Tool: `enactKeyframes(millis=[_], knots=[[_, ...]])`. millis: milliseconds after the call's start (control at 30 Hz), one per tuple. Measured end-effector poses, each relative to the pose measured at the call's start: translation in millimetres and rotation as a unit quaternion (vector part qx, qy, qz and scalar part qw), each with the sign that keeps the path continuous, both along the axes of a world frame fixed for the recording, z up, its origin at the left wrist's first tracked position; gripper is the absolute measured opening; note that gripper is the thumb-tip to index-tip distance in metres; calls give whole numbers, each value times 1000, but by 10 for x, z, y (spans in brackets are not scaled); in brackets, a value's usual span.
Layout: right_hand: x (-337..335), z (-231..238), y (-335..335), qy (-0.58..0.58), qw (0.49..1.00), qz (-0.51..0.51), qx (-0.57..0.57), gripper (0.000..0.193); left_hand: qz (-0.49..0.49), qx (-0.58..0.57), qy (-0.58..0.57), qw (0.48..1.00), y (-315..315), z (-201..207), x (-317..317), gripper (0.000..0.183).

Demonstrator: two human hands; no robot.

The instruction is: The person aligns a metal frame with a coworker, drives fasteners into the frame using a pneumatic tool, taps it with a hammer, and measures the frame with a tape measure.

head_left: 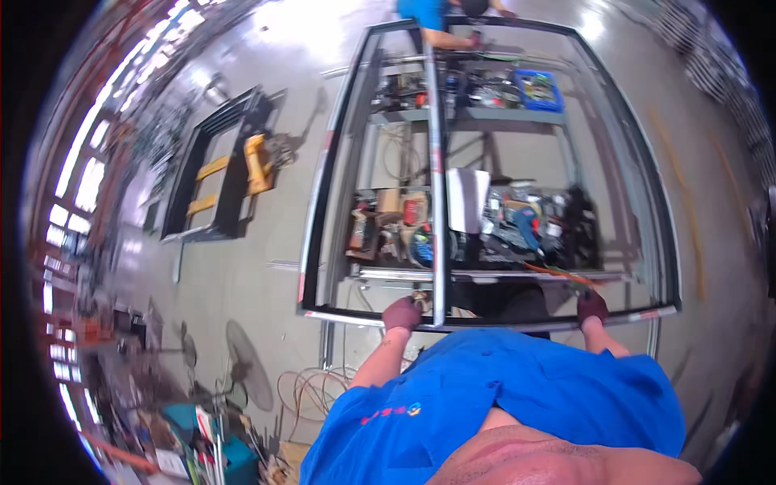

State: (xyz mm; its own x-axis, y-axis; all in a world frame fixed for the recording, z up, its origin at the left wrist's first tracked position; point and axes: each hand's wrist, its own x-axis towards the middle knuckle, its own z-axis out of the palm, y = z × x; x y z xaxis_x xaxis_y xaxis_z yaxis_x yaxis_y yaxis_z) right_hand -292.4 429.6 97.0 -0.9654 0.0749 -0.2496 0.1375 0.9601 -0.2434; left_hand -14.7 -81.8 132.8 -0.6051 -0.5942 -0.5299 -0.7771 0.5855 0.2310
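Note:
A large dark metal frame (638, 316) with silver edges lies in front of me, crossed by one silver bar (437, 178) left of its middle. My left hand (402, 313), in a dark red glove, is closed around the frame's near rail, just left of that bar. Further right, my right hand (592, 305), gloved alike, grips the same rail near the right corner. The fingertips of both hands are partly hidden. At the far rail a co-worker in a blue shirt (422, 11) has a gloved hand (474, 40) on or close to the frame.
Beneath the frame stands a bench with shelves (477, 115) of tools and parts, including a blue bin (539, 90) and a white sheet (467, 200). A smaller dark frame (229, 182) with yellow pieces is at left. Hoses (303, 388) and a fan (246, 364) are lower left.

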Motion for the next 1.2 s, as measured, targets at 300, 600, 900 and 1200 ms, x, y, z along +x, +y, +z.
enactKeyframes(millis=[300,600,900,1200], knots=[[55,-234,336,34,998,48,-33,38,-8,10,15,1000,59,-212,4,47],[-36,-138,181,-18,998,52,-17,46,2,7,19,1000,-4,-238,-2,46],[-33,-374,277,53,996,75,-17,39,12,4,18,1000,0,-360,19,43],[-39,-331,264,44,996,76,-11,39,27,9,16,999,6,-293,33,44]])
